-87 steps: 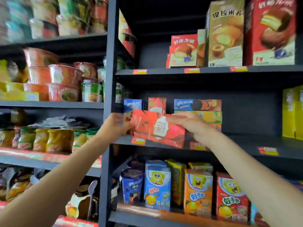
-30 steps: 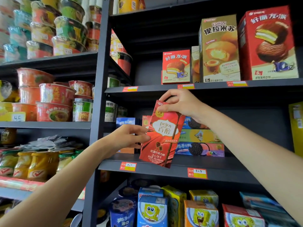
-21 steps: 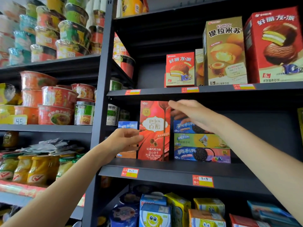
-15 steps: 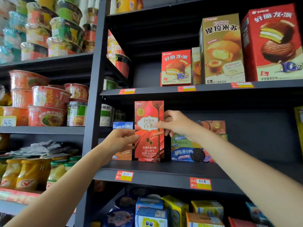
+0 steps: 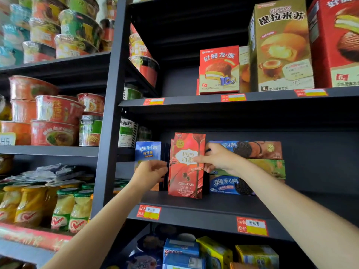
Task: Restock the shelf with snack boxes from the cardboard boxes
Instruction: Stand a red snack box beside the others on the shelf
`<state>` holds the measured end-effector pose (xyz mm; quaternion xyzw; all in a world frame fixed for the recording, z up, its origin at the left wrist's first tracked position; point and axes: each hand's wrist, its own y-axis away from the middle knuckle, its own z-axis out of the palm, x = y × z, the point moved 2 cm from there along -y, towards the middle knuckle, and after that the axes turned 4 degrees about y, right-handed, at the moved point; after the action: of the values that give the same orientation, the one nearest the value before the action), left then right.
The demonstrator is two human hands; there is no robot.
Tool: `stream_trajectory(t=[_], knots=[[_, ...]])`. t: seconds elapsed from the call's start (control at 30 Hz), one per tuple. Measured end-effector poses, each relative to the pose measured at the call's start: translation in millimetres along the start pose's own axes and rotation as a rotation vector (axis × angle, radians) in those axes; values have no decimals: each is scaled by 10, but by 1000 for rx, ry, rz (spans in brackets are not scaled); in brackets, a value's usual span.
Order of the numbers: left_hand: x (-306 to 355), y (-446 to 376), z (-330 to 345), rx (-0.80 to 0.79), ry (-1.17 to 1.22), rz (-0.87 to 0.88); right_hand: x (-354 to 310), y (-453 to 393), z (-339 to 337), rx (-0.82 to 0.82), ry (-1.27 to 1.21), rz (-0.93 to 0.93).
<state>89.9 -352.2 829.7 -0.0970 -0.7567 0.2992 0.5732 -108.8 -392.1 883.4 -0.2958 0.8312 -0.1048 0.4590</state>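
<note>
A: Where is the red snack box [image 5: 186, 166]?

B: Upright on the dark shelf [image 5: 213, 207], toward its left end, base on the board a little back from the front edge. 1 more red box stands directly behind it.

A: Neighbours?

B: Left, a blue cookie box [image 5: 148, 151], upright. Right, a stack of 3 flat cookie boxes [image 5: 258, 167], just beside the red box.

A: Right hand [image 5: 218, 159]?

B: Grasping the red box at its right edge, thumb on the front face, other fingers curled behind the edge.

A: Left hand [image 5: 150, 172]?

B: At the box's left edge, fingers curled toward it. Whether they clasp it, cannot tell.

A: Shelf front?

B: 2 red-and-yellow price tags [image 5: 148, 212] on the front edge.
</note>
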Motion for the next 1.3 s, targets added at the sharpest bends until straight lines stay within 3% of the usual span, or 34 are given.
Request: stream_trajectory(t=[0.17,0.33,0.53,0.63,0.8,0.97,1.3], knots=[[-13,-9,143,-49,-26,12,19,-3,41,-55,10,-37],[-49,-49,178,3,-86,8,36,-61,46,59,77,-26],[-52,-24,236,60,-230,69,79,-60,84,211,460,-61],[-75,-15,231,67,-323,110,124,-63,87,243,503,-55],[-88,-27,280,29,-289,94,263,-122,126,188,258,-61],[-58,-69,347,4,-147,52,292,-160,159,197,160,-98],[-134,-173,410,-44,-68,-19,391,-223,257,43,-86,-8]])
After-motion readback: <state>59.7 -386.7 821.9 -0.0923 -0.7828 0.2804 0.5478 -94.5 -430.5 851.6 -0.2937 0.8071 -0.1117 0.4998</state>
